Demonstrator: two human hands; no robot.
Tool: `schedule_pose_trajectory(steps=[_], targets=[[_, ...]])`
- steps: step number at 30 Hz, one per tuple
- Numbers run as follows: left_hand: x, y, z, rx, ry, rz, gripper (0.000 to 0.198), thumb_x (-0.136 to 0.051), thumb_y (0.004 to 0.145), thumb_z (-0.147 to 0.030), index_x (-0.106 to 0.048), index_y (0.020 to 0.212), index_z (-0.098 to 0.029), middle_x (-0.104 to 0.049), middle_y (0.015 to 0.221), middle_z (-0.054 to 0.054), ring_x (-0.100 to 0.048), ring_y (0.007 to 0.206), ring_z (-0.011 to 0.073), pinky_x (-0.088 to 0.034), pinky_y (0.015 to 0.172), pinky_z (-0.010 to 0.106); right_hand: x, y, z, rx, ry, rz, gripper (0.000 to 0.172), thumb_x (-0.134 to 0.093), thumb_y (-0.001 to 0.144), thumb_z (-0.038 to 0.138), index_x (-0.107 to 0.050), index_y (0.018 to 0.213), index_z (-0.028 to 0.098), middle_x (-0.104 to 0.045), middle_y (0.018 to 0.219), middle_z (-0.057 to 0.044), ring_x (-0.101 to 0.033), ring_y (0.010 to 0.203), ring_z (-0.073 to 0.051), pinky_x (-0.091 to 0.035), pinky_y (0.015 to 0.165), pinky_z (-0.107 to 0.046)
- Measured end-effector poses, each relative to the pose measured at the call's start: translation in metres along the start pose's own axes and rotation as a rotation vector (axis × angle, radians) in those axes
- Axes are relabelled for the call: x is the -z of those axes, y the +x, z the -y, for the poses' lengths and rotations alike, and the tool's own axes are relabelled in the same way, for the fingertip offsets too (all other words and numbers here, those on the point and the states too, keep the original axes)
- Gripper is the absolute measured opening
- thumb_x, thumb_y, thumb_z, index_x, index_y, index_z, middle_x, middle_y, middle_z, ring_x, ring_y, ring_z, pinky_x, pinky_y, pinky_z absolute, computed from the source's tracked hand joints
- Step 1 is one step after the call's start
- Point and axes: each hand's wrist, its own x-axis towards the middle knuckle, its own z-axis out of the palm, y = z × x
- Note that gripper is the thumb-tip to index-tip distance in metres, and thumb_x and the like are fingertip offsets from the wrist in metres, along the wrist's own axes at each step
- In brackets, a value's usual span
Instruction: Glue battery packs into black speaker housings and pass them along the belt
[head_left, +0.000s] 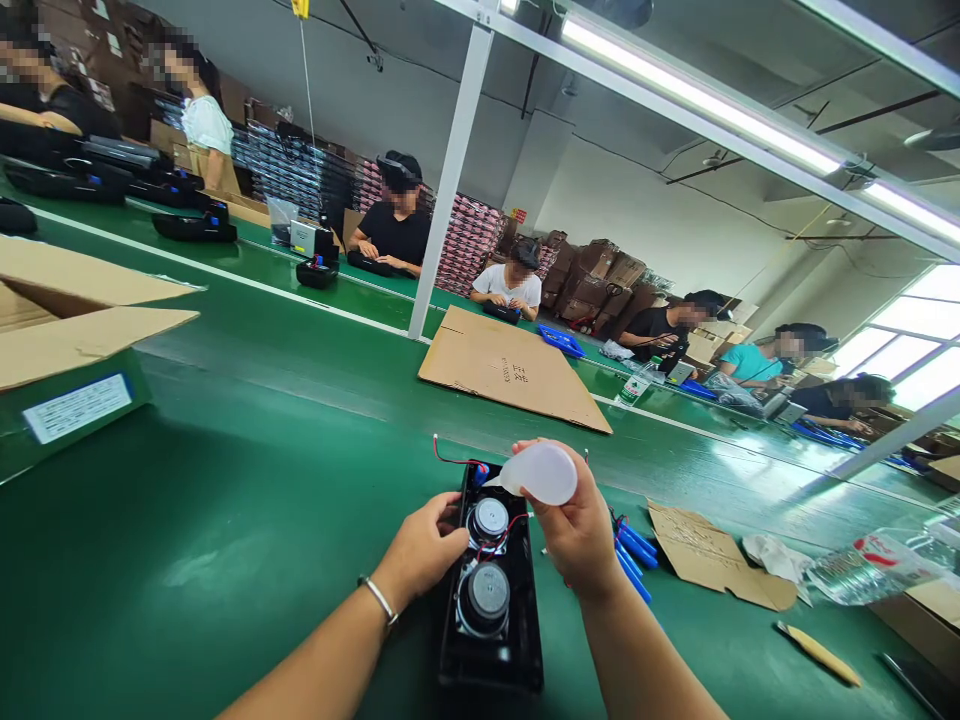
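Note:
A black speaker housing (491, 640) lies lengthwise on the green belt (247, 470) in front of me, with two round drivers (487, 560) facing up and red wires (457, 460) at its far end. My left hand (424, 545), with a bracelet on the wrist, rests on the housing's left edge beside the upper driver. My right hand (577, 525) holds a small translucent white squeeze bottle (544, 473), its nozzle pointing left over the far end of the housing.
Blue cylindrical parts (634, 555) lie right of the housing. Torn cardboard (712, 560), a plastic water bottle (877, 565) and a wooden tool (821, 655) lie further right. A flat cardboard sheet (510, 370) lies ahead, an open carton (67, 340) at left. Several people work across the line.

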Motion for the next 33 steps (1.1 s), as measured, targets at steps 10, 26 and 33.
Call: schedule_pose_trajectory(steps=[10, 26, 33], targets=[[0.001, -0.003, -0.004, 0.006, 0.028, -0.008, 0.054, -0.051, 0.07, -0.023, -0.047, 0.123, -0.01, -0.058, 0.115, 0.007, -0.055, 0.107, 0.0175, -0.045, 0.092, 0.027, 0.001, 0.007, -0.007, -0.007, 0.124, -0.045, 0.042, -0.057, 0.083, 0.021, -0.04, 0.123, 0.022, -0.054, 0.117, -0.008, -0.054, 0.108, -0.012, -0.048, 0.092, -0.025], [0.005, 0.001, -0.003, 0.063, 0.068, -0.029, 0.065, -0.048, 0.077, -0.053, -0.047, 0.123, -0.007, -0.056, 0.118, 0.012, -0.054, 0.108, 0.0211, -0.041, 0.097, 0.031, 0.125, -0.029, -0.017, -0.082, 0.298, -0.8, 0.083, -0.071, 0.069, 0.027, -0.021, 0.136, 0.028, -0.048, 0.124, -0.009, -0.054, 0.105, -0.013, -0.049, 0.065, -0.014], [0.006, 0.003, -0.005, 0.095, 0.111, -0.015, 0.076, -0.043, 0.071, -0.066, -0.047, 0.122, -0.009, -0.056, 0.118, 0.01, -0.053, 0.107, 0.0217, -0.039, 0.096, 0.03, 0.24, -0.114, -0.094, -0.35, -0.108, -1.19, 0.088, -0.072, 0.053, 0.036, -0.026, 0.127, 0.022, -0.043, 0.122, -0.009, -0.053, 0.068, -0.004, -0.048, 0.049, -0.013]])
